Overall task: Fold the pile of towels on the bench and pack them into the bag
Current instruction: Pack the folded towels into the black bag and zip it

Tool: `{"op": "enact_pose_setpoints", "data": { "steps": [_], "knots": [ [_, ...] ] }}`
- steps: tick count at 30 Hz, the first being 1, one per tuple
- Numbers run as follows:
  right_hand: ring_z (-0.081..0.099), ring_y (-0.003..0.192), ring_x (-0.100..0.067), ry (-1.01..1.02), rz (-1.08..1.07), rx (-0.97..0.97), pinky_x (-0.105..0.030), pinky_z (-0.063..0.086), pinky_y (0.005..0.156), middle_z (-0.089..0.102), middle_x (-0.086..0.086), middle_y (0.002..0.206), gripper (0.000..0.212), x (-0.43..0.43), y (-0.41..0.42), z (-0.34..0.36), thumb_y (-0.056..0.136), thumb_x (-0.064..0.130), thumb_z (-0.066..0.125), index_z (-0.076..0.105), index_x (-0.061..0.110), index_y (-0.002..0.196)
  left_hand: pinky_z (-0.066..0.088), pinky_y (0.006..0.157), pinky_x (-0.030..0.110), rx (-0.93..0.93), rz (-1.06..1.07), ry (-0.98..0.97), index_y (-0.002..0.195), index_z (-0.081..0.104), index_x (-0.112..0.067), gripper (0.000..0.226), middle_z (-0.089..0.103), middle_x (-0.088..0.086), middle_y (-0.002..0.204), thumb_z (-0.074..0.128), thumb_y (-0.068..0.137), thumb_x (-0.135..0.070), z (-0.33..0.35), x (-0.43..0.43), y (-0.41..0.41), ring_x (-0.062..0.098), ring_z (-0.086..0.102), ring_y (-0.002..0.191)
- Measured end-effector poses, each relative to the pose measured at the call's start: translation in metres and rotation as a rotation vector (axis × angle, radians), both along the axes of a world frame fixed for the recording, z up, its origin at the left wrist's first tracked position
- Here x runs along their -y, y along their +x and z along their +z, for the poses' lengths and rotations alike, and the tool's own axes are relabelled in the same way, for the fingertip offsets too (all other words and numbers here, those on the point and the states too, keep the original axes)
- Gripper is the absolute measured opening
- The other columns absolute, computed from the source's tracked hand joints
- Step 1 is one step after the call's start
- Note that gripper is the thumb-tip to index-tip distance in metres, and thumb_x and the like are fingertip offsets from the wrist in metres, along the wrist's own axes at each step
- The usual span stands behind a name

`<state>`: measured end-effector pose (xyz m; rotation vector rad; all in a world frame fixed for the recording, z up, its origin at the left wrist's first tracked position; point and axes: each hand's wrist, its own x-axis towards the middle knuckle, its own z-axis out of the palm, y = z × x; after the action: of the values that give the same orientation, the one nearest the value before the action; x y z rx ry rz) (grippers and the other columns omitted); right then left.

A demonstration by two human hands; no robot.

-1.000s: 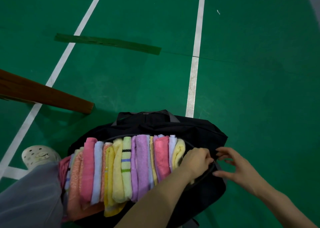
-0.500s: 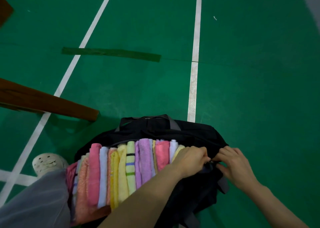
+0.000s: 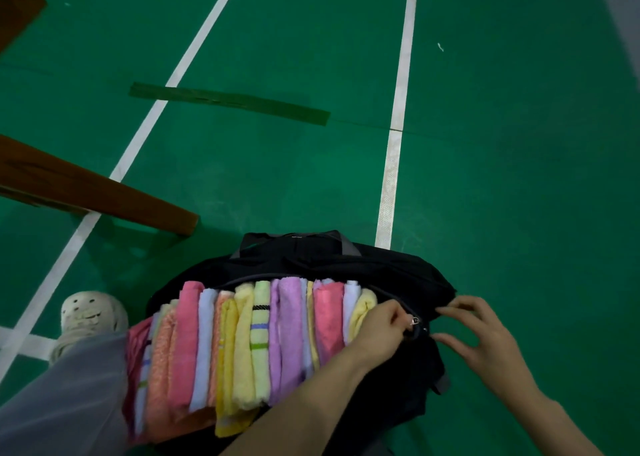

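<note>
- Towels [image 3: 242, 344], folded and stood on edge, fill your black bag [image 3: 398, 275] in one tight row: pink, white, orange, yellow, striped green, lilac, pink again, then a yellow roll at the right end.
- The bag sits on the green court floor [image 3: 519, 178] right in front of you, its mouth wide open, and the towels rise above the rim.
- Your left hand [image 3: 384, 324] is at the right end of the opening, fingers curled, pinching the silver zipper pull [image 3: 414, 321].
- Your left forearm lies across the near side of the bag and hides the lower ends of the right-hand towels.
- Your right hand [image 3: 485, 337] is just beside the pull at the bag's right end. Its fingers are spread and loosely bent with the tips at the black fabric, and they grasp nothing that shows.
- The grey-edged carry handles [image 3: 311, 239] lie flat on the far side of the bag.
- The wooden bench [image 3: 104, 192] runs in from the left, and its end is near the bag's far left corner but apart from it.
- Your pale clog [image 3: 91, 313] and grey trouser leg [image 3: 62, 403] press close against the left end of the row.
- White court lines [image 3: 398, 109] and a strip of dark green tape [image 3: 228, 102] mark the floor beyond.
</note>
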<state>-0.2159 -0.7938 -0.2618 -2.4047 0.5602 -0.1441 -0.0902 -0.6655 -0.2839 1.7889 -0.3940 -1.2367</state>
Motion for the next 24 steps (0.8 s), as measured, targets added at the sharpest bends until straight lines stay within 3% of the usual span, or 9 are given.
{"op": "enact_pose_setpoints", "data": {
  "steps": [4,6,8,11,14,16,18,21,24],
  "knots": [
    [0.051,0.095,0.008,0.094,-0.048,-0.064,0.002,0.033,0.087,0.051,0.033,0.105,0.064,-0.014,0.000,-0.005,0.077,0.074,0.043,0.069,0.020,0.101,0.034,0.060,0.021,-0.087,0.111,-0.021,0.063,0.044,-0.020,0.032,0.045,-0.004,0.063,0.053,0.093,-0.012,-0.003,0.000,0.011,0.006,0.040,0.059],
    [0.051,0.100,0.005,0.149,-0.084,-0.101,0.006,0.026,0.089,0.056,0.021,0.108,0.074,-0.018,0.003,-0.007,0.074,0.074,0.047,0.068,0.010,0.105,0.035,0.061,0.025,-0.145,0.155,-0.017,0.063,0.045,-0.019,0.032,0.046,0.000,0.065,0.054,0.093,-0.011,-0.008,0.001,0.010,0.012,0.041,0.063],
    [0.057,0.101,-0.001,0.221,-0.200,-0.129,0.007,0.028,0.086,0.062,0.008,0.108,0.070,-0.023,0.008,-0.006,0.066,0.062,0.065,0.064,0.007,0.109,0.039,0.065,0.024,-0.242,0.176,-0.011,0.065,0.046,-0.017,0.032,0.050,0.001,0.067,0.050,0.094,-0.007,-0.009,0.001,0.007,0.012,0.047,0.064],
    [0.058,0.091,0.018,0.358,-0.243,-0.130,0.002,0.039,0.082,0.062,0.022,0.102,0.084,-0.028,0.012,-0.007,0.041,0.084,0.064,0.056,0.033,0.107,0.045,0.059,0.010,-0.399,0.159,-0.037,0.068,0.046,-0.014,0.032,0.058,-0.006,0.060,0.043,0.098,-0.004,-0.006,0.000,0.011,-0.002,0.056,0.052],
    [0.061,0.088,0.008,0.350,-0.200,-0.161,-0.010,0.048,0.080,0.062,0.032,0.096,0.059,-0.025,0.013,-0.006,0.046,0.082,0.066,0.050,0.057,0.098,0.043,0.058,0.009,-0.458,0.105,-0.013,0.070,0.050,-0.016,0.031,0.060,-0.013,0.053,0.042,0.099,-0.008,-0.005,0.002,0.016,-0.005,0.055,0.049],
    [0.063,0.084,-0.002,0.241,-0.189,-0.244,-0.024,0.051,0.078,0.062,0.026,0.096,0.050,-0.025,0.012,-0.004,0.063,0.050,0.079,0.055,0.043,0.106,0.042,0.061,0.012,-0.378,0.037,0.024,0.068,0.050,-0.018,0.032,0.059,-0.012,0.056,0.043,0.099,-0.013,0.001,0.006,0.015,-0.002,0.054,0.055],
    [0.064,0.086,-0.016,0.064,-0.202,-0.287,-0.028,0.044,0.073,0.064,0.006,0.099,0.043,-0.023,0.011,-0.007,0.071,0.022,0.080,0.063,0.016,0.110,0.039,0.064,0.017,-0.213,-0.063,0.038,0.067,0.048,-0.020,0.031,0.053,-0.007,0.066,0.046,0.098,-0.018,0.005,0.011,0.013,0.004,0.048,0.063],
    [0.064,0.087,-0.024,-0.006,-0.166,-0.338,-0.030,0.040,0.068,0.065,-0.004,0.091,0.031,-0.018,0.014,-0.012,0.073,0.015,0.078,0.068,0.009,0.102,0.042,0.067,0.028,0.097,-0.165,0.017,0.071,0.049,-0.017,0.025,0.055,0.000,0.071,0.050,0.095,-0.020,0.008,0.015,0.011,0.014,0.051,0.069],
    [0.057,0.081,-0.021,-0.034,-0.111,-0.388,-0.029,0.033,0.064,0.054,0.005,0.081,0.016,-0.009,0.022,-0.009,0.078,0.022,0.073,0.065,0.015,0.089,0.045,0.076,0.038,0.397,-0.272,0.039,0.088,0.058,-0.005,0.021,0.065,0.015,0.088,0.050,0.096,-0.022,0.009,0.011,0.020,0.028,0.058,0.083]
  ]
}}
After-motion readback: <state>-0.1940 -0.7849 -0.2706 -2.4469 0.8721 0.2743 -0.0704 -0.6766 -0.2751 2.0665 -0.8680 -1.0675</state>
